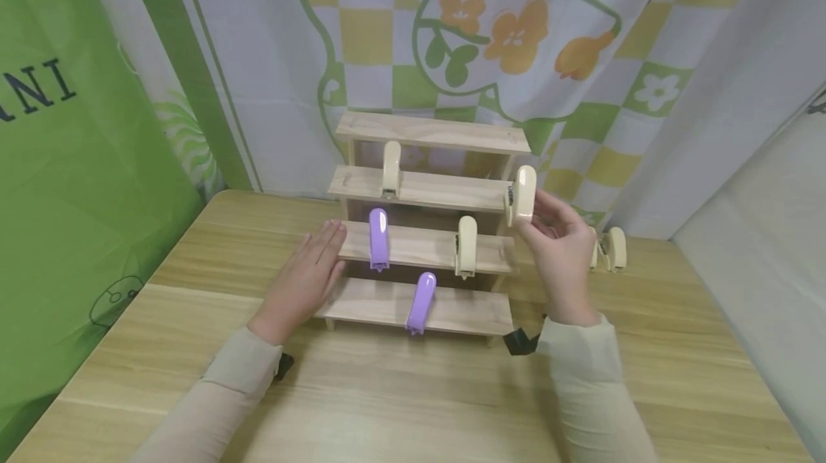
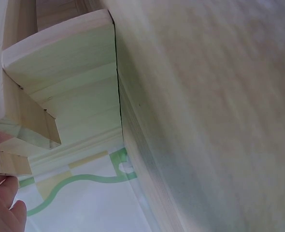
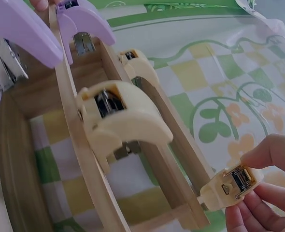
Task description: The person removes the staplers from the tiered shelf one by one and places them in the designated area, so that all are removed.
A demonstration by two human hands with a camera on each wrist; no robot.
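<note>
The right hand (image 1: 560, 255) is pinching a cream stapler (image 1: 526, 194) between thumb and fingers, at the right end of a wooden stand's (image 1: 432, 130) second tier from the top; whether the stapler is touching the board, I cannot tell. The left hand (image 1: 303, 280) is resting on the left end of the tier below, its straight fingers lying close together. Just right of those fingertips a purple stapler (image 1: 378, 237) is sitting, and farther right, nearer the right hand, another cream one (image 1: 466, 246). Left of the pinched stapler, a third cream stapler (image 1: 391, 168) is sharing its tier. Between the hands and nearer the person, a second purple stapler (image 1: 421, 303) is slanting across the lowest board. Behind the right hand, two more cream staplers are standing on the table (image 1: 361, 406), one mostly hidden.

The right wrist view is revealing dark metal inside the pinched stapler's cavity, unseen from the head; the left wrist view is showing the boards' undersides. Smooth, rounded, glossy casings are contrasting with pale, straight-grained boards and the creased, checkered cloth (image 1: 366, 36) beyond both hands.
</note>
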